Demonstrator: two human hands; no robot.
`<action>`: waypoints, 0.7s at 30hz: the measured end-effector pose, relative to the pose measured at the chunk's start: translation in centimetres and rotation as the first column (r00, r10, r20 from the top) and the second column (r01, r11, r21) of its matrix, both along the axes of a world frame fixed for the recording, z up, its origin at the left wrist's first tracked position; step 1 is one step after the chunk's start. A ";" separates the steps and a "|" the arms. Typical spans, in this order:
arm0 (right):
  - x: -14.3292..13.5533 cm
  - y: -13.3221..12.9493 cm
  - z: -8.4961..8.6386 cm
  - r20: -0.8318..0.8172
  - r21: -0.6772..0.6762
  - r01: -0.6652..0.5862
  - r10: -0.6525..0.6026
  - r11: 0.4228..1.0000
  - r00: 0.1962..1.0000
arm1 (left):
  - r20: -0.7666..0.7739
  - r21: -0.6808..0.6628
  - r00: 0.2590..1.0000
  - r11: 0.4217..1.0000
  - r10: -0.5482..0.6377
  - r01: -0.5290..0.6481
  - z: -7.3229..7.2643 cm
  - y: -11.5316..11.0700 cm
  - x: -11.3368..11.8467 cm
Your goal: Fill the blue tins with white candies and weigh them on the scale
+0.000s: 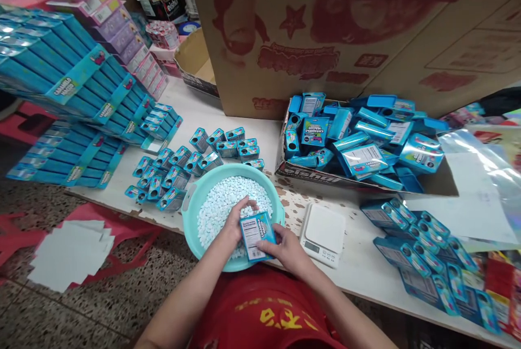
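Observation:
A blue candy box (256, 235) with a printed label is tilted over the near side of a turquoise basin (188, 229). My right hand (287, 248) grips its right side, thumb across the front. At the box's upper left, my left hand (236, 220) is cupped with curled fingers above the candies, next to the box or touching it. Whatever lies in those fingers is hidden. Small pale candies (228, 191) fill much of the basin. Right of it stands a white kitchen scale (324, 229).
Behind the basin stand several small blue boxes (175, 178) with round holes. A carton tray (305, 172) holds a heap of similar boxes. More boxes (423, 251) stand at right. Stacked display packs (69, 83) rise at left. A large cardboard carton (244, 77) blocks the back.

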State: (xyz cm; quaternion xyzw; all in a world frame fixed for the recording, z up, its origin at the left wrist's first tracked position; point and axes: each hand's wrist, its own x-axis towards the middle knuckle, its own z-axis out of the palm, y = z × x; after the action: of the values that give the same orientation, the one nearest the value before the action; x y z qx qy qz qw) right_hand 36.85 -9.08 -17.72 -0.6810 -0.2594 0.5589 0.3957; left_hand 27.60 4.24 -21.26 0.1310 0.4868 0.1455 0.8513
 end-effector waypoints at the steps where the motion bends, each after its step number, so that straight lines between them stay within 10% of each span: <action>1: 0.2 -0.3 -0.2 0.092 0.024 0.003 -0.006 1.000 0.996 | 0.002 -0.042 1.000 0.999 -0.004 0.004 0.0 0.1 0.2; 7: 1.7 -2.0 -0.1 0.160 0.226 0.081 -0.119 0.971 0.980 | 0.137 -0.040 0.989 0.997 -0.056 0.062 0.4 1.2 1.3; 11: 3.3 -4.4 -0.7 0.136 0.308 0.231 -0.283 0.923 0.949 | -0.096 0.307 0.988 0.940 -0.124 0.148 0.6 1.9 1.3; 16: 7.0 -9.1 -4.3 0.307 0.333 0.510 -0.603 0.793 0.737 | -0.566 0.796 0.825 0.267 0.009 0.543 0.0 2.9 1.2; 18: 8.6 -10.6 -6.2 0.381 0.295 0.570 -0.641 0.767 0.666 | -0.619 0.780 0.784 0.161 0.050 0.605 -0.4 3.1 1.6; 21: 10.5 -12.2 -8.5 0.503 0.275 0.596 -0.641 0.755 0.580 | -0.653 0.748 0.758 0.163 0.001 0.644 -0.9 2.8 2.5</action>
State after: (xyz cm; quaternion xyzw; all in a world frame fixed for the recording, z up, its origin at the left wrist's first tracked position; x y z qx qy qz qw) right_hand 47.40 -21.23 -26.21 -0.8466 -0.1324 0.1459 0.4945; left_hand 30.09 7.07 -22.20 0.7582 0.4565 0.1731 0.4322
